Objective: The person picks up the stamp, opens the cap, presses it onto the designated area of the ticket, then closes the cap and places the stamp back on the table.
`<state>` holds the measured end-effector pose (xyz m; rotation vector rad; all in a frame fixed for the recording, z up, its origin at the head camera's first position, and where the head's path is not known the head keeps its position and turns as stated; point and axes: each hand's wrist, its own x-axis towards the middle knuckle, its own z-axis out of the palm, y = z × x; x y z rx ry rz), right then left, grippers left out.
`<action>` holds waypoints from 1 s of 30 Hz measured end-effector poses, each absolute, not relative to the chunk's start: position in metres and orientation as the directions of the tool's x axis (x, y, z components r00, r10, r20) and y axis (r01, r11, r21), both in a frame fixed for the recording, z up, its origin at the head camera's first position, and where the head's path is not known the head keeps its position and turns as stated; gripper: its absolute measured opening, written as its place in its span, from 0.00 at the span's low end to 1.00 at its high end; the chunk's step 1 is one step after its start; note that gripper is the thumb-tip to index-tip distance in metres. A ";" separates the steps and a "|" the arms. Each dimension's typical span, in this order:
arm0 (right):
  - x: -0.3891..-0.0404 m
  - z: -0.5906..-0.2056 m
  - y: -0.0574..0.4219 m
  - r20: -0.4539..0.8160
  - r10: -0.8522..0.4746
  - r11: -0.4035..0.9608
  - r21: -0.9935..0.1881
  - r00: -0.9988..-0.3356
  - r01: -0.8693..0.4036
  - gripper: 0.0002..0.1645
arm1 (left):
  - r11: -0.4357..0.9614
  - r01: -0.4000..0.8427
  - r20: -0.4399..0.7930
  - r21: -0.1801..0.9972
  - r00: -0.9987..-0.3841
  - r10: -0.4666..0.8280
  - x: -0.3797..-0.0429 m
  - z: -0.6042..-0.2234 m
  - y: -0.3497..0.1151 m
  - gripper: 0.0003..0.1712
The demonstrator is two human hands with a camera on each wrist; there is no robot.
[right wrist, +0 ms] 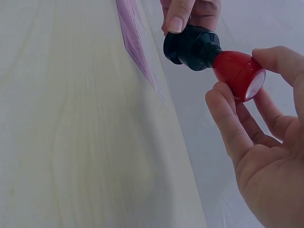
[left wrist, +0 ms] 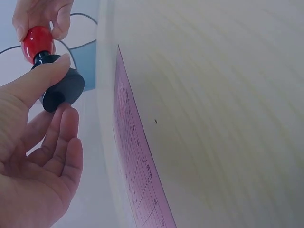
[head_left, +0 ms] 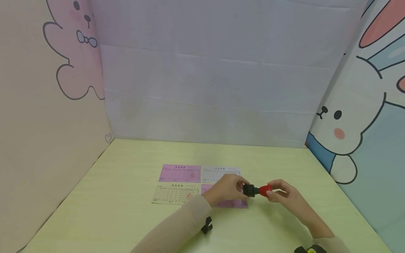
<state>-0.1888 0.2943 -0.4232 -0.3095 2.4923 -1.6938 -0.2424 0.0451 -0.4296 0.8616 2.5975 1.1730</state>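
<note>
A hand stamp with a red handle and a round black base is held sideways above the table by both hands. My left hand pinches the black end between thumb and fingers. On the other end, my right hand grips the red handle with its fingertips. In the right wrist view, the handle's pale round end faces outward. Below the left hand lies a pink printed slip, partly covered by that hand.
Beside it on the pale wooden table lie another pink slip, a white slip and a yellow slip, in two rows. A white backdrop closes off the back; cartoon-printed panels stand at both sides.
</note>
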 end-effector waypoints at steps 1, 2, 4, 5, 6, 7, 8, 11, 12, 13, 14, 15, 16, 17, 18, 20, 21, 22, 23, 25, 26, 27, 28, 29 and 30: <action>-0.189 -0.424 0.294 0.023 -0.232 0.347 -0.932 -0.972 -0.105 0.23 | 0.522 0.444 0.089 0.729 -0.816 0.571 -0.243 -0.430 0.044 0.25; -0.189 -0.424 0.293 0.026 -0.238 0.342 -0.933 -0.971 -0.109 0.22 | 0.519 0.447 0.090 0.729 -0.814 0.574 -0.242 -0.430 0.044 0.25; -0.189 -0.425 0.292 0.027 -0.241 0.328 -0.938 -0.970 -0.108 0.22 | 0.522 0.449 0.087 0.725 -0.812 0.577 -0.242 -0.429 0.042 0.26; -0.189 -0.425 0.291 0.027 -0.244 0.324 -0.940 -0.970 -0.107 0.22 | 0.526 0.450 0.085 0.722 -0.812 0.578 -0.241 -0.428 0.041 0.26; -0.189 -0.425 0.291 0.029 -0.253 0.324 -0.939 -0.967 -0.113 0.22 | 0.530 0.450 0.083 0.719 -0.812 0.577 -0.241 -0.427 0.041 0.26; -0.189 -0.425 0.289 0.030 -0.255 0.317 -0.942 -0.966 -0.113 0.23 | 0.535 0.450 0.081 0.715 -0.814 0.576 -0.241 -0.426 0.040 0.26; -0.189 -0.425 0.288 0.035 -0.263 0.314 -0.942 -0.964 -0.120 0.23 | 0.541 0.449 0.078 0.711 -0.815 0.574 -0.241 -0.426 0.039 0.26; -0.189 -0.425 0.285 0.041 -0.275 0.306 -0.943 -0.961 -0.128 0.24 | 0.558 0.454 0.074 0.695 -0.817 0.572 -0.240 -0.423 0.036 0.27; -0.190 -0.425 0.285 0.042 -0.277 0.306 -0.943 -0.960 -0.129 0.24 | 0.562 0.453 0.072 0.692 -0.818 0.570 -0.240 -0.421 0.035 0.28; -0.190 -0.424 0.284 0.038 -0.274 0.305 -0.944 -0.961 -0.125 0.24 | 0.566 0.452 0.071 0.689 -0.820 0.569 -0.239 -0.420 0.033 0.28; -0.190 -0.424 0.283 0.033 -0.271 0.309 -0.943 -0.962 -0.120 0.24 | 0.567 0.451 0.071 0.690 -0.821 0.567 -0.239 -0.420 0.032 0.29; -0.190 -0.424 0.282 0.028 -0.269 0.314 -0.942 -0.963 -0.115 0.24 | 0.567 0.448 0.071 0.691 -0.823 0.564 -0.239 -0.419 0.030 0.29; -0.191 -0.424 0.281 0.021 -0.263 0.320 -0.941 -0.964 -0.108 0.24 | 0.566 0.446 0.074 0.693 -0.825 0.560 -0.239 -0.418 0.029 0.30; -0.191 -0.424 0.280 0.015 -0.259 0.326 -0.940 -0.966 -0.102 0.24 | 0.564 0.446 0.078 0.695 -0.826 0.558 -0.239 -0.418 0.027 0.30; -0.191 -0.424 0.279 0.010 -0.256 0.332 -0.938 -0.967 -0.098 0.24 | 0.558 0.450 0.086 0.697 -0.826 0.557 -0.239 -0.417 0.025 0.30; -0.192 -0.425 0.278 0.005 -0.257 0.337 -0.937 -0.966 -0.094 0.24 | 0.554 0.469 0.110 0.688 -0.821 0.560 -0.239 -0.416 0.022 0.31; -0.192 -0.425 0.277 0.004 -0.259 0.338 -0.936 -0.966 -0.095 0.24 | 0.557 0.477 0.118 0.680 -0.821 0.559 -0.239 -0.416 0.020 0.31; -0.193 -0.425 0.277 0.005 -0.263 0.335 -0.937 -0.965 -0.096 0.24 | 0.561 0.484 0.126 0.671 -0.821 0.558 -0.239 -0.416 0.018 0.30; -0.193 -0.425 0.276 0.010 -0.271 0.332 -0.938 -0.963 -0.103 0.24 | 0.566 0.489 0.130 0.664 -0.821 0.557 -0.239 -0.415 0.016 0.30; -0.193 -0.424 0.276 0.013 -0.283 0.328 -0.938 -0.959 -0.109 0.23 | 0.574 0.493 0.132 0.654 -0.822 0.555 -0.239 -0.415 0.014 0.31; -0.193 -0.424 0.275 0.012 -0.286 0.325 -0.939 -0.958 -0.109 0.23 | 0.576 0.489 0.130 0.656 -0.824 0.552 -0.239 -0.415 0.012 0.31; -0.193 -0.424 0.275 0.011 -0.288 0.323 -0.940 -0.957 -0.108 0.23 | 0.573 0.484 0.129 0.661 -0.826 0.549 -0.238 -0.415 0.011 0.31; -0.194 -0.423 0.274 0.008 -0.289 0.321 -0.941 -0.957 -0.105 0.23 | 0.568 0.486 0.134 0.664 -0.825 0.550 -0.239 -0.415 0.010 0.31; -0.194 -0.423 0.274 0.005 -0.288 0.320 -0.942 -0.958 -0.101 0.23 | 0.562 0.491 0.140 0.666 -0.822 0.552 -0.239 -0.415 0.009 0.31; -0.194 -0.423 0.273 0.001 -0.288 0.318 -0.943 -0.958 -0.097 0.24 | 0.553 0.496 0.148 0.670 -0.819 0.554 -0.238 -0.415 0.008 0.31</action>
